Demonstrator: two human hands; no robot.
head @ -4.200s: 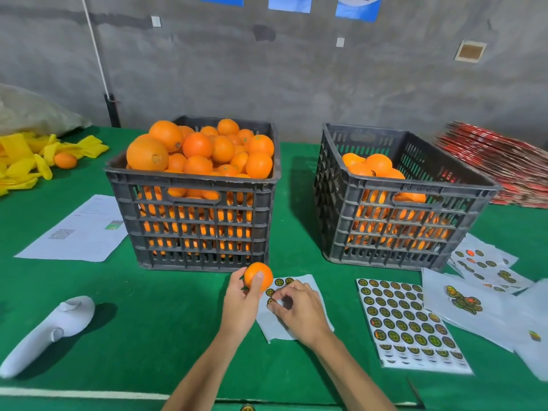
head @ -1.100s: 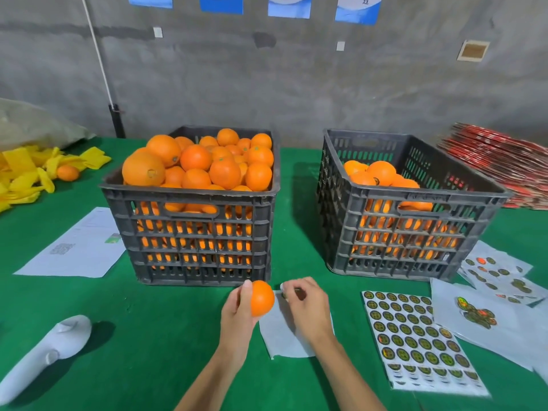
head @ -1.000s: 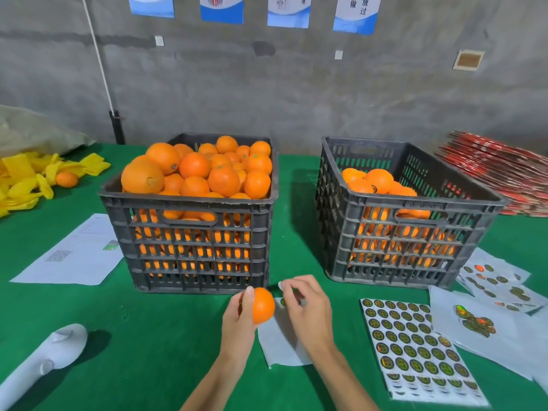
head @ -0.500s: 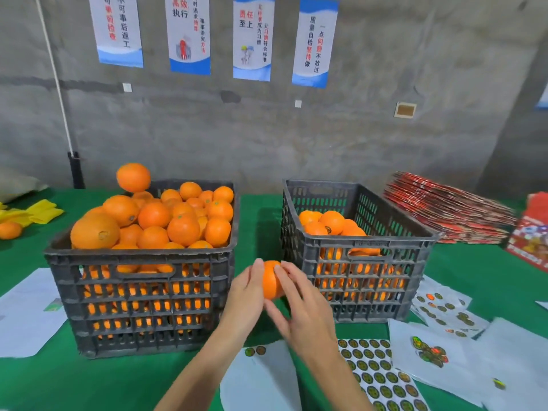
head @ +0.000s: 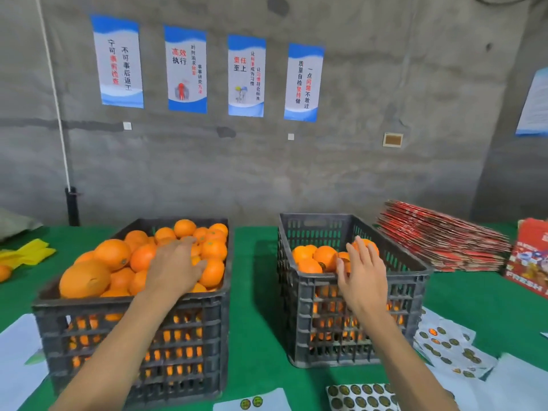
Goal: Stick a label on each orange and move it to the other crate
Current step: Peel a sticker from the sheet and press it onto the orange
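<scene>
The left grey crate is heaped with oranges. My left hand lies palm down on top of that heap, fingers stretched over the fruit, with no clear grip on any one. The right grey crate holds a lower pile of oranges. My right hand hovers over its front rim with fingers spread and straight. One orange sits just beyond its fingertips inside the crate; I cannot tell whether they touch it.
Sheets of round labels lie on the green table in front: one, a small one, and more at the right. A stack of red flat cartons and a red box stand right. Yellow wrappers lie far left.
Both hands left the orange they held together above the table. My right hand carried it up into the right crate and opened; my left hand moved onto the left crate's heap. The view tilted upward.
</scene>
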